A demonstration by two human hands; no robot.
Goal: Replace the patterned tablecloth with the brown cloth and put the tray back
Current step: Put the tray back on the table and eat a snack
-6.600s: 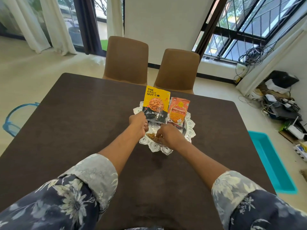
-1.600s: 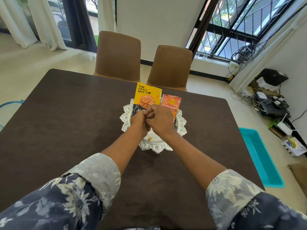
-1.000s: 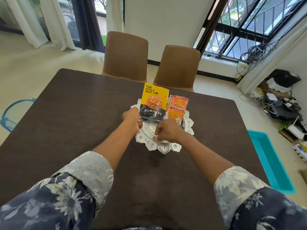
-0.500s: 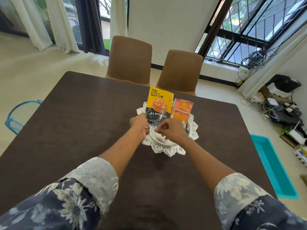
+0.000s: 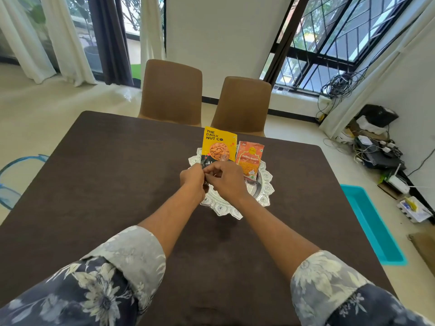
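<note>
Half a second back the hands sat slightly apart over the tray. Now the left hand (image 5: 193, 182) and right hand (image 5: 227, 183) have closed up and touch at the fingertips, in front of the almond pouch (image 5: 219, 145). The tray (image 5: 267, 184), both pouches and the brown cloth (image 5: 113, 184) have not shifted on the desk. The fingers (image 5: 217, 172) of both hands are curled inward and meet. Cannot tell whether they pinch something small or nothing; the contact spot is tiny and shadowed.

Hidden: the hands cover the near-left part of the tray and the lower part of the almond pouch, so only "AL" of its bottom word shows. The orange snack pouch (image 5: 250, 158) stands upright just right of it; its small print is blurred. The tray's middle is mostly behind the right hand and wrist. The desk's near edge is cut off behind the floral sleeves (image 5: 113, 278), and the near-left corner runs out of frame.

The tray sits on the brown cloth in the far half of the desk, somewhat nearer the far-right corner than the far-left. The cloth covers all the visible top and lies flat out to the far and right edges. There is wide bare cloth left of the tray and between the tray and the near edge, and a narrower strip toward the right edge. Two brown chairs (image 5: 171, 90) stand at the far edge. A teal bin (image 5: 374, 227) lies on the floor beside the right edge, with tangled cables (image 5: 376, 149) further off.
</note>
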